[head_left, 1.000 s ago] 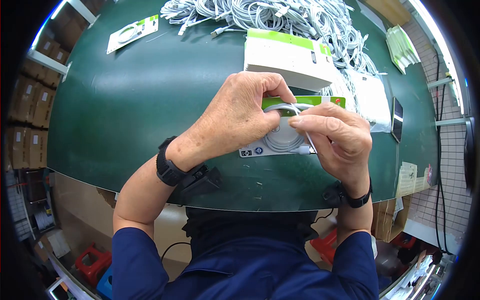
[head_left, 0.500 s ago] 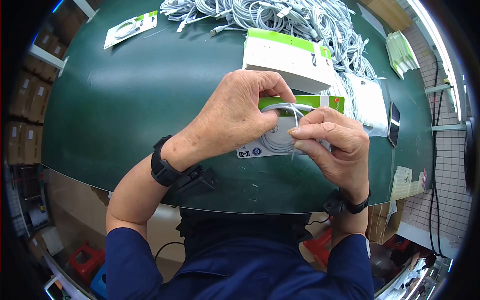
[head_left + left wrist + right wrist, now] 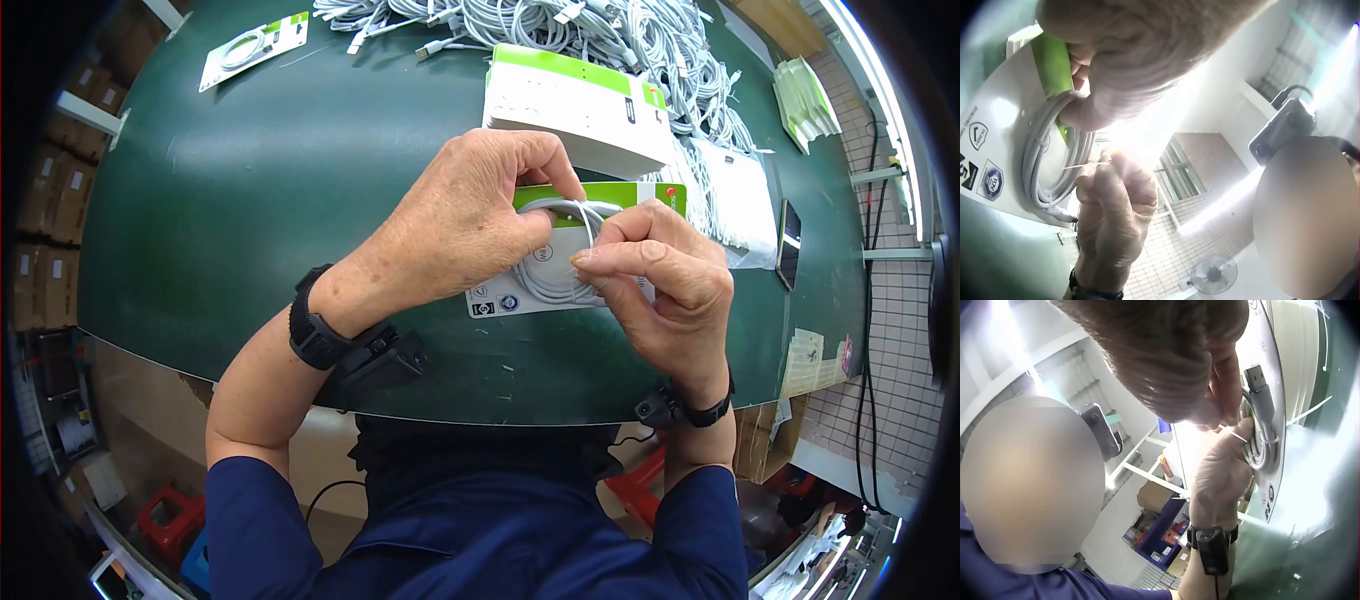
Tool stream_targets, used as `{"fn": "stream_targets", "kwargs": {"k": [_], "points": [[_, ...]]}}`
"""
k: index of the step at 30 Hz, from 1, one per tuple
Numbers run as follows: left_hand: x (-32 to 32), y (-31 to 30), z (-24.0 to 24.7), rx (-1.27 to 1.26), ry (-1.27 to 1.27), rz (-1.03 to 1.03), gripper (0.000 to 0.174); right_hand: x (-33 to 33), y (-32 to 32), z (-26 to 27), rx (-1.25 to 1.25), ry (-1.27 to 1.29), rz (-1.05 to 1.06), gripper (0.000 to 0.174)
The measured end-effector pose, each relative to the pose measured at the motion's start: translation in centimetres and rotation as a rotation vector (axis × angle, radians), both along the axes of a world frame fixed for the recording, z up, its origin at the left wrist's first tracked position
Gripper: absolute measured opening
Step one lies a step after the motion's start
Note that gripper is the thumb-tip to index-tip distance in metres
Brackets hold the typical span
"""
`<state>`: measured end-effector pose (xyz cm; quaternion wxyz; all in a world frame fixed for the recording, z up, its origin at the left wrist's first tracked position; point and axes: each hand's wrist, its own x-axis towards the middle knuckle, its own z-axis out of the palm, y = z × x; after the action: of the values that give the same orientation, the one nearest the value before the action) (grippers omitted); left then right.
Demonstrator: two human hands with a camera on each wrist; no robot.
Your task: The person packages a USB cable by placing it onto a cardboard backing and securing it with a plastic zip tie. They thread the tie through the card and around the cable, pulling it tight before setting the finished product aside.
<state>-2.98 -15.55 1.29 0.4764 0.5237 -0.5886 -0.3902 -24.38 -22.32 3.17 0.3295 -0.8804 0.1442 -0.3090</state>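
A coiled light-grey USB cable (image 3: 1035,153) lies against a green and white packaging card (image 3: 625,190). My left hand (image 3: 465,215) grips coil and card at the top, with its thumb inside the loop. Between the thumb and forefinger of my right hand (image 3: 670,285) is the end of a thin white tie strip (image 3: 588,228), which runs around the upper part of the coil. The right wrist view shows the USB plug (image 3: 1259,387) at the coil's side; in the head view my right hand hides it.
Beyond my hands stands a stack of cards (image 3: 570,95), with a heap of grey cables (image 3: 650,40) behind. A card with a coil (image 3: 245,50) lies far left. To the right are a white plastic bag (image 3: 738,200), a phone (image 3: 789,245) and more green-edged cards (image 3: 805,105).
My right fingers have shifted slightly left and along the strip; its loose tail hung below them earlier and now ends at the fingertips. The plug, visible earlier, is now covered. My left hand keeps its grip.
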Motion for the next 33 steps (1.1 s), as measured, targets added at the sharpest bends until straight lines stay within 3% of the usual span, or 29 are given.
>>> {"fn": "stream_targets", "kwargs": {"k": [10,16,33], "points": [[0.1,0.2,0.0,0.003,0.02,-0.028,0.02,0.5,0.2,-1.1,-0.352,-0.237,-0.074,0.029],[0.1,0.2,0.1,0.026,-0.017,-0.027,0.019,0.4,0.1,-1.7,-0.414,-0.266,-0.087,0.034],[0.2,0.1,-0.3,-0.044,-0.058,-0.02,0.018,0.7,0.0,-2.3,-0.433,-0.236,-0.083,0.028]]}}
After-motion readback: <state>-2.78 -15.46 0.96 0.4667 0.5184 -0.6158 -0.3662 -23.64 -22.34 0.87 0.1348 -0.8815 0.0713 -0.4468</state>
